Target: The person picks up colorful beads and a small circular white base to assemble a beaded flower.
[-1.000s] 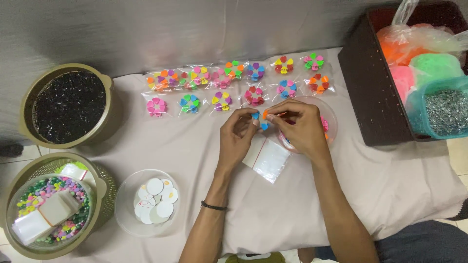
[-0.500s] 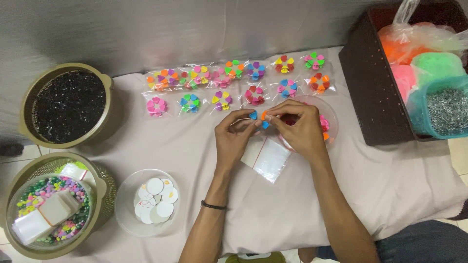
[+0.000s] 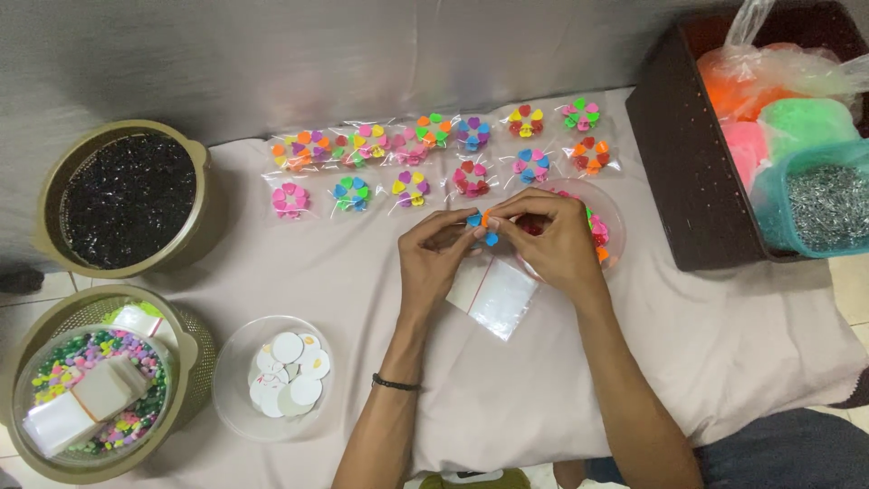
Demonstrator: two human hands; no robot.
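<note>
A: At mid-table, on the cloth: left hand (image 3: pixel 445 252) and right hand (image 3: pixel 554 243) meet fingertip to fingertip on a small cluster of heart clips (image 3: pixel 484 226), blue and orange showing. Both hands pinched narrow around it, thumbs and forefingers closed on the piece. Cluster is held just above the cloth, between the hands.

B: Anything under them?

A: Small clear zip bag (image 3: pixel 496 294) lies flat just near of the hands, touching neither as far as I can tell. Its mouth state, can't tell.

B: Advice on the grip?

A: My read: keep the pinch light and at the edges so the clips stay seated in their ring. Hold low over the cloth so a dropped clip doesn't roll.

B: Surroundings?

A: Clear dish of loose clips (image 3: pixel 605 215) just right of the right hand, partly hidden by it. Far of the hands, two rows of bagged clip flowers (image 3: pixel 412 187), each in its own clear bag. Near left: clear bowl of white paper discs (image 3: pixel 279 378). Far left: olive basket of dark bits (image 3: pixel 127 199). Near-left corner: second basket of mixed coloured clips (image 3: pixel 95 389) with stacks of clear bags on top. Right edge: dark brown box (image 3: pixel 679 163) holding plastic bags of bright stock and a teal tub of metal parts (image 3: pixel 828 206).
</note>
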